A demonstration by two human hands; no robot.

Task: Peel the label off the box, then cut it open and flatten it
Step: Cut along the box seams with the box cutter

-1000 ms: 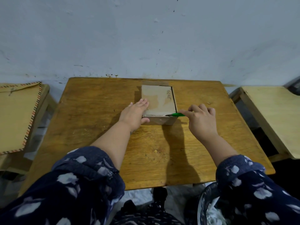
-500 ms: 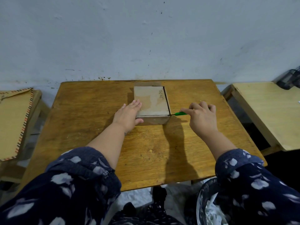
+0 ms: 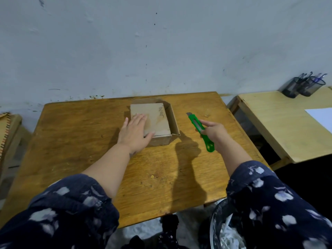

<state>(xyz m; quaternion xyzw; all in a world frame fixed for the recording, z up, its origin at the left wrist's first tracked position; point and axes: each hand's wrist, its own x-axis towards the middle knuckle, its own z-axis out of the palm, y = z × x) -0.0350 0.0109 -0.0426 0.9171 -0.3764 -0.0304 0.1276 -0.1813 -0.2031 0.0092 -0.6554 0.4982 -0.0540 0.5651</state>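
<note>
A small brown cardboard box (image 3: 158, 121) sits at the back middle of the wooden table (image 3: 75, 141), with handwriting along its top right edge. Its right side panel (image 3: 173, 121) stands away from the box, leaving a gap. My left hand (image 3: 134, 133) lies flat on the left part of the box top, fingers straight. My right hand (image 3: 214, 133) grips a green utility knife (image 3: 199, 130) to the right of the box, lifted off it, blade end pointing away from me.
A lighter wooden desk (image 3: 280, 123) stands at the right with dark pen holders (image 3: 303, 86) and a white sheet (image 3: 321, 116). A bin lined with plastic (image 3: 226, 230) sits below the table's front right. A striped-edged surface (image 3: 5, 130) lies far left.
My right hand has pulled the knife away from the box's front right corner and raised it to the right. The box's right panel now stands apart. My left hand has slid further onto the top.
</note>
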